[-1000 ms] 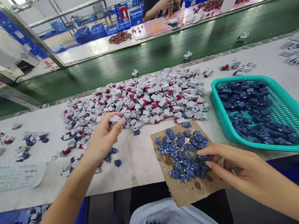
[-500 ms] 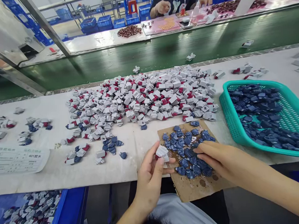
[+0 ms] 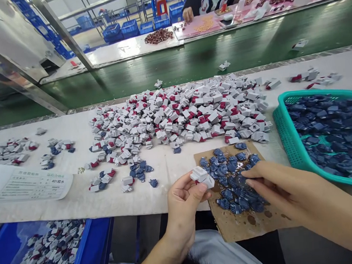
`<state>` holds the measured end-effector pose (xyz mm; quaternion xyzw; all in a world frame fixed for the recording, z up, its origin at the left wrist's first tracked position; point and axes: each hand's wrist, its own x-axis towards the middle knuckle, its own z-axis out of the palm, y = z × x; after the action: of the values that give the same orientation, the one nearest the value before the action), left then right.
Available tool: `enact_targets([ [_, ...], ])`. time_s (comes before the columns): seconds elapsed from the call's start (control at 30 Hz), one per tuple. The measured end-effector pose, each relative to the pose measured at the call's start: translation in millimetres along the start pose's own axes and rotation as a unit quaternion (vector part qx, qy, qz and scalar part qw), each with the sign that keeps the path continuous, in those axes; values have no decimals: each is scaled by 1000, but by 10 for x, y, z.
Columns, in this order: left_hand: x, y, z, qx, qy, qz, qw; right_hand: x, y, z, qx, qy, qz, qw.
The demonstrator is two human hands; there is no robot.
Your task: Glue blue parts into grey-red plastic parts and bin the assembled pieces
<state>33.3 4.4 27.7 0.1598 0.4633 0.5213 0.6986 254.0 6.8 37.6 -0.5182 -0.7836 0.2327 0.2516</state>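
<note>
A white plastic piece (image 3: 200, 175) is pinched between the thumb and fingers of the left hand (image 3: 183, 212). Near it, the right hand (image 3: 281, 189) lies with its fingers loosely extended on blue pieces (image 3: 232, 184), heaped on a stained cardboard sheet (image 3: 245, 227). Holding the white piece looks like the step in hand; the next move seems to call for a blue piece from under the right fingers. Beyond the fingers spreads a heap of white-and-red pieces (image 3: 178, 119), with a teal basket (image 3: 288, 140) to their right.

Teal plastic basket (image 3: 284, 128) sits at right on the tabletop (image 3: 78, 205); printed "401" sheet (image 3: 31, 184) lies at left. Blue bin (image 3: 94, 250) stands below the front edge. Beyond, green conveyor belt (image 3: 160, 74), far bench (image 3: 128, 51), co-worker (image 3: 212, 0), blue crates (image 3: 129, 28).
</note>
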Motion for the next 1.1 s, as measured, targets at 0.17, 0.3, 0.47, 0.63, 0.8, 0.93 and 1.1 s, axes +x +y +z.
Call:
enact_targets([
  [0.17,-21,-17,17,-22,-60,42,997,81,-388,25,44,103,-70,991],
  [0.3,-35,-49,0,-8,-107,81,991,146,-510,48,92,68,-53,992],
  [0.47,-38,-17,-7,21,-145,124,981,202,-438,-47,158,-52,20,986],
  [0.63,-46,39,15,50,-179,113,976,264,-382,-139,221,-186,88,953],
  [0.8,-37,-21,34,11,-167,113,980,311,-351,-141,284,-243,138,917],
  [0.93,17,-135,31,-34,-171,80,982,323,-326,-74,337,-268,165,887],
  [1.1,82,-104,26,-9,-151,-13,988,313,-237,55,321,-194,139,916],
])
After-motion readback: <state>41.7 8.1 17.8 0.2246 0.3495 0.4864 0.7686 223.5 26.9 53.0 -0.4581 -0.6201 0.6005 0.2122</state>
